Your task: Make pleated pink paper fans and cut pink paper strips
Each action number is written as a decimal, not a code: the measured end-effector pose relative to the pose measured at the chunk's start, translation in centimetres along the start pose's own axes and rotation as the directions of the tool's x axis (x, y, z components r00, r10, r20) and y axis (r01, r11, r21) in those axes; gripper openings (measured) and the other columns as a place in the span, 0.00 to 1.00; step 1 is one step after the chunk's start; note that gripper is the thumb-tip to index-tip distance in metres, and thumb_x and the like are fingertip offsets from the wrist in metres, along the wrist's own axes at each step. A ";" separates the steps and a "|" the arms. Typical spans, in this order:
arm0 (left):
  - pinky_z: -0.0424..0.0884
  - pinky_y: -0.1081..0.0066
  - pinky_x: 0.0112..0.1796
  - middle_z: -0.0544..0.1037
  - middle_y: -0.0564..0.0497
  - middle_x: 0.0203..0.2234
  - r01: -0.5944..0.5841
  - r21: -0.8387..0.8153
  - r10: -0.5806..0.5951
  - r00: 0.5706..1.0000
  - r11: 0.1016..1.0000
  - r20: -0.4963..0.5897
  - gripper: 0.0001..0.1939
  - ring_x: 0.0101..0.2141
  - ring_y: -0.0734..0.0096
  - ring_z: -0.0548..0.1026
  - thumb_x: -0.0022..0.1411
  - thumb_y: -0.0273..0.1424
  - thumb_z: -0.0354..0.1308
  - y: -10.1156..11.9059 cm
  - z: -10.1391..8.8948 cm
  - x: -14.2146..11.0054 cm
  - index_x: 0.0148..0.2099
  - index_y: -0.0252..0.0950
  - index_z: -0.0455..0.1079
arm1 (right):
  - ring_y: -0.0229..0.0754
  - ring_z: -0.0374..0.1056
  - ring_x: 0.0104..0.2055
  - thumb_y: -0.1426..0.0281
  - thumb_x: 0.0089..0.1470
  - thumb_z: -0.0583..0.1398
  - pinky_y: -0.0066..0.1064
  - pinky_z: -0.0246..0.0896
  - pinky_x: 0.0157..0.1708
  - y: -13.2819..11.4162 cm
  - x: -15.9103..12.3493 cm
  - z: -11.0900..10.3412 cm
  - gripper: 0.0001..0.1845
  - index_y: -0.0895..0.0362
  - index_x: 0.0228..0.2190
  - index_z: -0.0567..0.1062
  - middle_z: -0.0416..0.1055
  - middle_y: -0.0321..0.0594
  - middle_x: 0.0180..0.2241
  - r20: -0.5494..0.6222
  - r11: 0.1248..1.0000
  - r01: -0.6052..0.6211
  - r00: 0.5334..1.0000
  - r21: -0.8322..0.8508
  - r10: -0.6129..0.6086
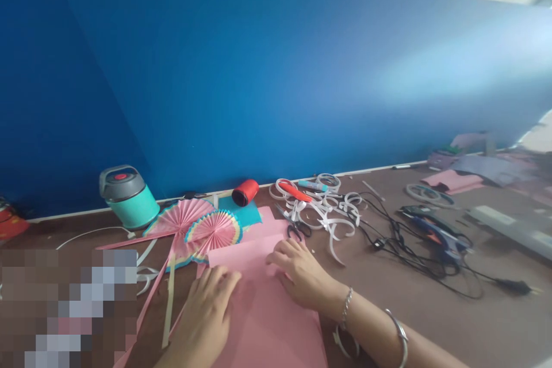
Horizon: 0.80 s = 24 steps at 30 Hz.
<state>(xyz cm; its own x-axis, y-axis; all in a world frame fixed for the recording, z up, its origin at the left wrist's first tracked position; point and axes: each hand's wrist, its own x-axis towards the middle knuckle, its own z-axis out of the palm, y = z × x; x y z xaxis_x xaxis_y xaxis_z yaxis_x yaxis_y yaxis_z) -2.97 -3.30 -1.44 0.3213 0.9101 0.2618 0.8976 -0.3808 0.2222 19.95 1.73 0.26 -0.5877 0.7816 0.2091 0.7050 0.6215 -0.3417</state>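
Note:
A pink paper sheet (259, 322) lies lengthwise in front of me, over other pink paper. My left hand (207, 305) rests on its left edge with fingers bent and a little apart. Toward the far right corner, my right hand (297, 273) lies on the sheet, fingers spread and slightly curled. Neither hand visibly pinches the paper. Just beyond my right hand are black-handled scissors (297, 231). Two pleated pink paper fans, one a smaller rosette (214, 234) with a blue and yellow rim, sit beyond my left hand.
White curled strips (340, 207) lie behind the scissors with a red tool (295, 190). A red roll (245, 192) stands near a turquoise flask (131, 198). Right are a blue glue gun (444, 241), black cables and a power strip (509, 227). A blue wall (259, 80) bounds the back.

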 end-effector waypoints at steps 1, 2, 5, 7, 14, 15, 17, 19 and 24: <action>0.67 0.61 0.42 0.72 0.48 0.40 -0.050 0.007 0.050 0.999 0.999 -0.018 0.25 0.42 0.61 0.70 0.52 0.14 0.44 0.1 0.0 0.0 0.46 0.42 0.69 | 0.45 0.59 0.43 0.79 0.51 0.55 0.36 0.50 0.43 -0.2 -0.1 0.1 0.19 0.50 0.44 0.71 0.66 0.41 0.41 0.008 0.998 0.047 0.999 -0.048 -0.046; 0.67 0.62 0.43 0.72 0.48 0.42 -0.090 0.014 0.091 0.995 0.996 -0.034 0.29 0.44 0.62 0.70 0.50 0.12 0.44 0.2 -0.1 0.0 0.47 0.44 0.69 | 0.44 0.58 0.43 0.79 0.53 0.54 0.36 0.50 0.42 -0.4 -0.2 0.2 0.20 0.49 0.45 0.71 0.66 0.41 0.42 0.019 0.992 0.096 0.995 -0.087 -0.095; 0.68 0.64 0.43 0.73 0.49 0.42 -0.150 0.000 0.149 0.986 0.989 -0.072 0.32 0.43 0.63 0.70 0.45 0.10 0.43 0.1 -0.3 0.1 0.45 0.46 0.72 | 0.44 0.57 0.42 0.77 0.56 0.53 0.35 0.49 0.39 -0.6 -0.4 0.7 0.19 0.47 0.46 0.71 0.66 0.41 0.42 0.035 0.965 0.216 0.976 -0.147 -0.213; 0.68 0.66 0.41 0.74 0.49 0.39 -0.153 -0.034 0.149 0.983 0.988 -0.105 0.30 0.42 0.64 0.71 0.47 0.11 0.43 0.0 -0.5 0.3 0.43 0.43 0.73 | 0.43 0.57 0.40 0.77 0.57 0.53 0.34 0.48 0.38 -0.5 -0.4 1.0 0.18 0.49 0.46 0.71 0.66 0.42 0.41 0.026 0.954 0.250 0.968 -0.166 -0.250; 0.68 0.65 0.41 0.75 0.49 0.38 -0.279 0.029 0.277 0.929 0.960 -0.244 0.22 0.40 0.64 0.70 0.53 0.15 0.44 0.3 1.0 -0.6 0.43 0.39 0.71 | 0.42 0.56 0.35 0.78 0.56 0.54 0.34 0.47 0.34 -0.6 -0.4 1.0 0.13 0.54 0.41 0.73 0.67 0.42 0.37 0.058 0.942 0.251 0.968 -0.224 -0.244; 0.68 0.65 0.40 0.75 0.49 0.38 -0.302 0.063 0.308 0.914 0.951 -0.263 0.21 0.39 0.63 0.70 0.53 0.16 0.44 0.4 1.7 -0.9 0.43 0.38 0.71 | 0.42 0.56 0.35 0.77 0.56 0.54 0.34 0.47 0.34 -0.7 -0.4 1.0 0.12 0.54 0.40 0.72 0.67 0.42 0.37 0.057 0.939 0.249 0.968 -0.237 -0.243; 0.68 0.65 0.39 0.75 0.47 0.37 -0.296 0.144 0.328 0.878 0.944 -0.349 0.18 0.38 0.62 0.70 0.55 0.18 0.45 0.5 2.9 -1.7 0.42 0.37 0.71 | 0.41 0.56 0.34 0.77 0.57 0.54 0.34 0.47 0.33 -0.9 -0.5 1.2 0.11 0.55 0.40 0.72 0.67 0.42 0.37 0.053 0.932 0.248 0.969 -0.266 -0.243; 0.68 0.65 0.41 0.75 0.45 0.39 -0.323 0.190 0.365 0.893 0.927 -0.264 0.17 0.41 0.60 0.70 0.57 0.21 0.46 0.5 3.7 -2.2 0.45 0.35 0.70 | 0.41 0.56 0.34 0.76 0.57 0.54 0.34 0.46 0.32 -1.1 -0.6 1.3 0.10 0.55 0.40 0.72 0.66 0.42 0.36 0.055 0.926 0.244 0.970 -0.287 -0.239; 0.68 0.64 0.42 0.74 0.44 0.41 -0.266 0.139 0.277 0.959 0.954 -0.060 0.21 0.40 0.60 0.70 0.59 0.24 0.48 0.4 4.1 -2.4 0.55 0.35 0.64 | 0.42 0.57 0.32 0.74 0.56 0.55 0.35 0.46 0.30 -1.5 -0.7 1.3 0.15 0.53 0.46 0.69 0.66 0.42 0.34 0.074 0.906 0.269 0.963 -0.327 -0.259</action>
<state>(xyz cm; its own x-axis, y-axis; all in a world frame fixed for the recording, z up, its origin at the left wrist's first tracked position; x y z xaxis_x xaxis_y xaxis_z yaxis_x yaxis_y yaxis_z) -2.18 -4.95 -5.84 0.5383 0.7576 0.3692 0.8125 -0.5829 0.0116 18.77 0.15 -0.51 -0.7781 0.5875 0.2222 0.6102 0.7909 0.0460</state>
